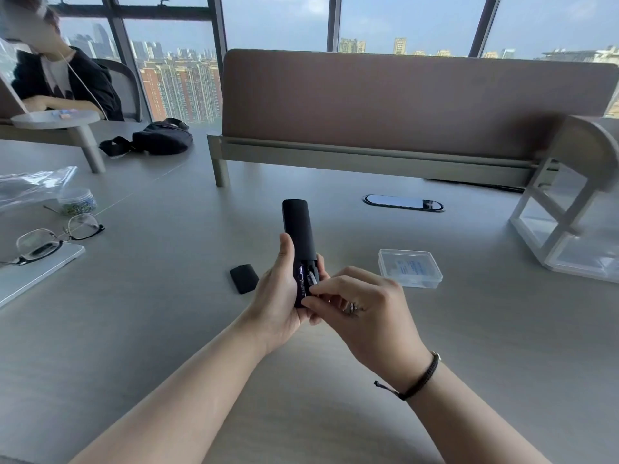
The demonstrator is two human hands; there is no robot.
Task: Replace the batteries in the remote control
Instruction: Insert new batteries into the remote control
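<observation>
My left hand (278, 296) grips the lower half of a black remote control (299, 226), held upright with its back toward me and the battery bay uncovered. A battery (311, 277) lies in the bay. My right hand (365, 306) pinches that battery's lower end with thumb and fingertips. The black battery cover (244, 278) rests on the table just left of my left hand. A clear plastic box (409, 267) with a blue-printed label stands to the right of the hands.
The grey table (469, 329) has an oval cable port (403, 202) behind the remote. A white shelf rack (569, 229) is at right, a desk divider (385, 105) behind. Glasses (57, 237), a jar (76, 201), a bag (160, 137) and a seated person (60, 78) are at left.
</observation>
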